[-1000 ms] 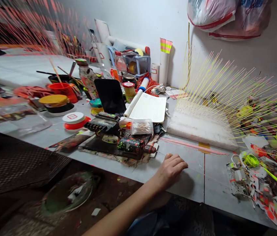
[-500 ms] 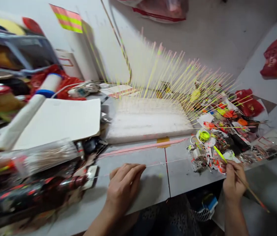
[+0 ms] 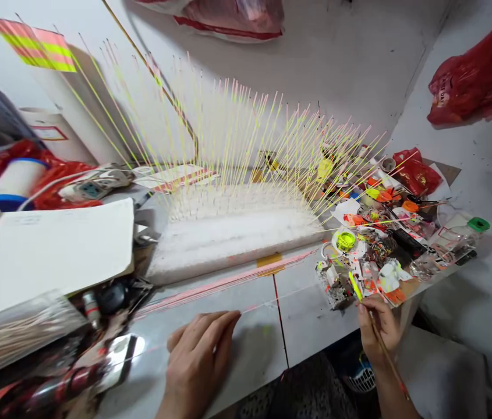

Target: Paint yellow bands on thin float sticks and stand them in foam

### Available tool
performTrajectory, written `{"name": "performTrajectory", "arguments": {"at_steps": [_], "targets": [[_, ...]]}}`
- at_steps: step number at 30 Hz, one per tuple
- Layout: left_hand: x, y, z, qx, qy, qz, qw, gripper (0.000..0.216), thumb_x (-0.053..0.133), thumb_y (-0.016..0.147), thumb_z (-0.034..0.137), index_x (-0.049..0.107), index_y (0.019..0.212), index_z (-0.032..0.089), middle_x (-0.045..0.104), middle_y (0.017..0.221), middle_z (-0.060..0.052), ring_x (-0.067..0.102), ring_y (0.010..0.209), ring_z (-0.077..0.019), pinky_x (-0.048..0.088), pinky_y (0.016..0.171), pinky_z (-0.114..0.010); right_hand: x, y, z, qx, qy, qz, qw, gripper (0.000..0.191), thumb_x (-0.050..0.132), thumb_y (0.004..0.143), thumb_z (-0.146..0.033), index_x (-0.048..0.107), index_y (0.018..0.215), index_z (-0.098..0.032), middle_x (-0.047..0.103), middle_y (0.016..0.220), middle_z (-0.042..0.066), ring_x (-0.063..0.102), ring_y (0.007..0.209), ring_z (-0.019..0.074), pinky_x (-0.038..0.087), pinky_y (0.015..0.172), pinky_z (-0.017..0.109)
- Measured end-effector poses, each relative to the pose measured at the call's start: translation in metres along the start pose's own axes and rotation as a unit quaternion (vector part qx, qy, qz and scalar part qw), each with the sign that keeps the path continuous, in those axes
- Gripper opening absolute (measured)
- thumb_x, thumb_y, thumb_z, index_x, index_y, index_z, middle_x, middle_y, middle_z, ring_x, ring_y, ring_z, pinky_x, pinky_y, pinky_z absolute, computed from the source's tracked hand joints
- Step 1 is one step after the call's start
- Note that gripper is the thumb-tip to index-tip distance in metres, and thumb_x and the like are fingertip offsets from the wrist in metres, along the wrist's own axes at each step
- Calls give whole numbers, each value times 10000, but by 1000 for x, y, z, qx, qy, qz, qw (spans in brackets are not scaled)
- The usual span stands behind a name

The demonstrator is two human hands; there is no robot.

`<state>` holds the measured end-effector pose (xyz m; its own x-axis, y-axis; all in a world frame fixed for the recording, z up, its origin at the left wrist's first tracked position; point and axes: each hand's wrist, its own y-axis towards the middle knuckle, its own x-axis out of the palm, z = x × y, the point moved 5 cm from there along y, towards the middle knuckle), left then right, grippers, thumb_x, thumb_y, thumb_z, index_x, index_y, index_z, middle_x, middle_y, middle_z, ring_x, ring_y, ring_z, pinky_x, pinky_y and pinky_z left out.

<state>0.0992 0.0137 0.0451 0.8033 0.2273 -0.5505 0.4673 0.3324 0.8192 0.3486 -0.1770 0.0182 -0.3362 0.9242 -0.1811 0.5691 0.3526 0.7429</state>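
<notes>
Grey tabletop, white foam block at back. Left hand seemingly pinching thin stick over tabletop; right hand gripping brush, yellow tip apart from stick. Likely colouring step — next move calls for steady hold, light stroke. Stick slender, straight, pale — pinkish near pinch.

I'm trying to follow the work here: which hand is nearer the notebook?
Left. The left hand is right of the notebook and lower in view; the right hand, holding a brush, is much farther right.
</notes>
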Motion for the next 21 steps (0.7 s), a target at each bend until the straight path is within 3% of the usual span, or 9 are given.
{"name": "performTrajectory", "arguments": {"at_steps": [9,21], "targets": [[-2,-2,-3,10,20,2,1000,127,499,963,162,621,977,193,679,803,-16,629,717,-136,394,691,-279,31,-12,-8,-53,-6,-56,997,116,599,909,-106,617,946,-214,575,761,-16,537,616,103,482,566,210],[-2,-1,-2,9,34,8,999,130,504,957,172,624,980,215,690,796,-4,631,690,-130,393,694,-281,38,-12,-9,-53,-33,-45,997,78,588,911,-149,636,907,-210,606,743,-6,568,611,118,487,564,220]]}}
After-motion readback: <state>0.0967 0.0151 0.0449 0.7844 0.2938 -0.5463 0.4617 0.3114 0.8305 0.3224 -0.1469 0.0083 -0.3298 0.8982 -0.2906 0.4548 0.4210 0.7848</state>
